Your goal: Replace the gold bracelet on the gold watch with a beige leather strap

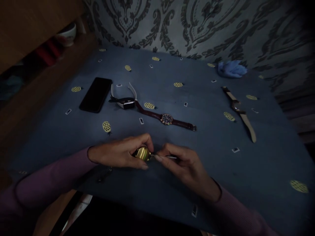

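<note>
Near the front of the table, my left hand (124,151) grips a gold-coloured watch case (143,153) between thumb and fingers, its shiny round face turned up. My right hand (180,160) pinches a thin metal tool (169,157), perhaps a small screwdriver. The tip of the tool meets the right edge of the case; whether it sits in a gap there is too small to tell. A small dark chain-like item (105,175) lies by my left wrist. Beyond my hands, a wristwatch with a brown leather strap (166,119) is stretched out on the table.
A black phone (95,95) and a smartwatch with a pale band (129,104) lie to the left. Another wristwatch (236,106) lies face down at the right, with a crumpled blue cloth or glove (231,68) behind it. Wooden shelving (81,52) borders the table's left side.
</note>
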